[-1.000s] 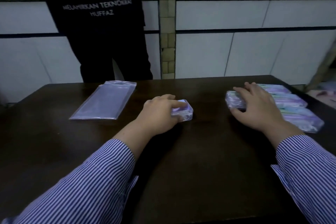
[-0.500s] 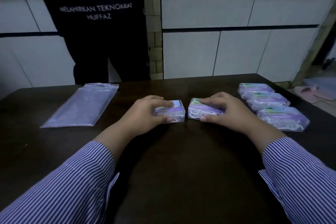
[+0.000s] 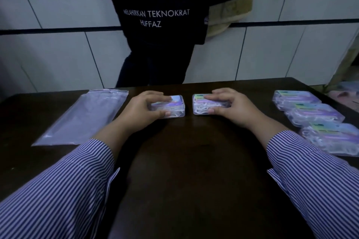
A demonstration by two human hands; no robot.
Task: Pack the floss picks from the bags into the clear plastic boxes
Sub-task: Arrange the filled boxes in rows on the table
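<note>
Two small clear plastic boxes of white floss picks lie side by side on the dark table (image 3: 184, 161). My left hand (image 3: 139, 110) grips the left box (image 3: 174, 105), fingers over its top and thumb at its near edge. My right hand (image 3: 231, 108) grips the right box (image 3: 202, 105) the same way. A small gap separates the two boxes. Three more filled packs (image 3: 312, 116) lie in a row at the table's right edge. A flat clear plastic bag (image 3: 85, 116) lies at the left.
A person in a dark printed shirt (image 3: 157, 19) stands right behind the table's far edge. White tiled wall (image 3: 272, 50) runs behind. A brownish cloth (image 3: 229, 13) hangs beside the person.
My right hand has brought a box from the right-hand row to the middle, beside the left box. The view has shifted, and both hands now sit still on their boxes.
</note>
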